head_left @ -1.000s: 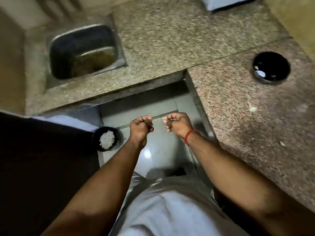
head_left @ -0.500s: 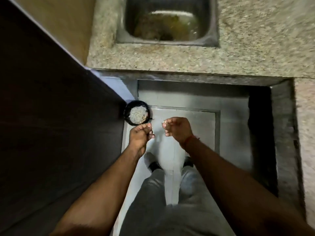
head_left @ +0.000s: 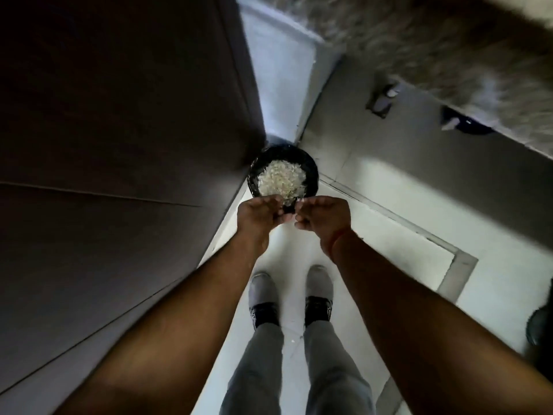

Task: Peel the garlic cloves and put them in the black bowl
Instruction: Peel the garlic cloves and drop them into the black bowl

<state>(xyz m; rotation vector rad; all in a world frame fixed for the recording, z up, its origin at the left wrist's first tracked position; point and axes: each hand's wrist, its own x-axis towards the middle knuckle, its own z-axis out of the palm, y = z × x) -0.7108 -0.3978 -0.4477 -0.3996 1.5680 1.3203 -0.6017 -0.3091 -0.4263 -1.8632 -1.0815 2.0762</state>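
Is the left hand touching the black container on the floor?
Cannot tell. In the head view the left hand overlaps the near rim of the black container of pale peelings from above, but one top-down view shows neither contact nor a gap in height.

A dark brown cabinet panel (head_left: pixel 113 139) fills the left side. Pale floor tiles (head_left: pixel 389 235) with a grey inlaid border (head_left: pixel 457 265) lie below. Two grey shoes (head_left: pixel 263 290) stand side by side under grey trousers (head_left: pixel 260 369). A blurred speckled granite counter (head_left: pixel 449 46) crosses the upper right.
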